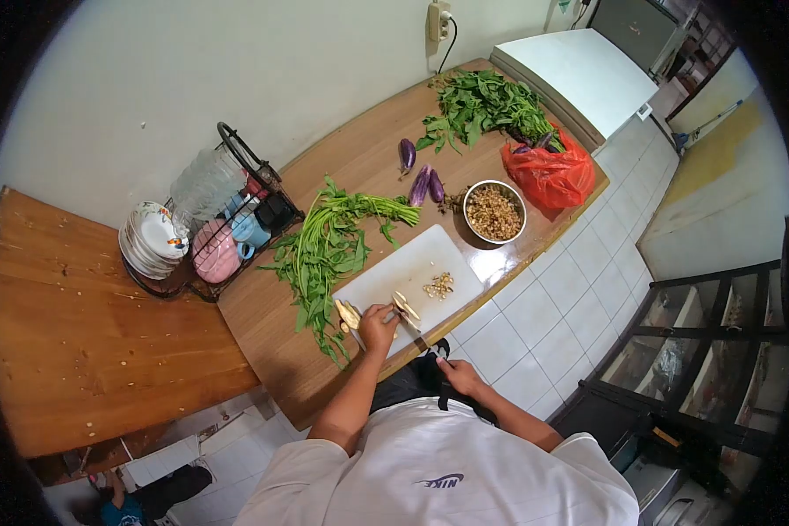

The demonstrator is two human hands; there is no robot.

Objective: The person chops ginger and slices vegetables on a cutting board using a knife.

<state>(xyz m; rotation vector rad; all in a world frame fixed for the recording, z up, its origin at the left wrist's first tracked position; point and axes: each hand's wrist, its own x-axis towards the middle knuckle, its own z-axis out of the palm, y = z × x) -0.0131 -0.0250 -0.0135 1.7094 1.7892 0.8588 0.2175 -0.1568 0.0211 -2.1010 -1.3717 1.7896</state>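
My left hand (379, 330) is over the near part of the white cutting board (447, 249), its fingers closed at pale strips of cut eggplant (406, 307). More pale cut pieces (348, 314) lie at the board's left edge, beside that hand. A small heap of chopped bits (439, 285) sits toward the board's right side. My right hand (461, 377) is curled in front of my body, just off the table edge; what it holds, if anything, I cannot make out. Leafy green stems (335, 232) lie along the board's far left side.
A metal bowl (494, 212) of chopped brown food stands near whole purple eggplants (421, 185). Behind are a red plastic bag (552, 175) and more greens (491, 105). A dish rack (259, 210) and stacked plates (156, 241) stand left. Another person (136, 504) is low at bottom left.
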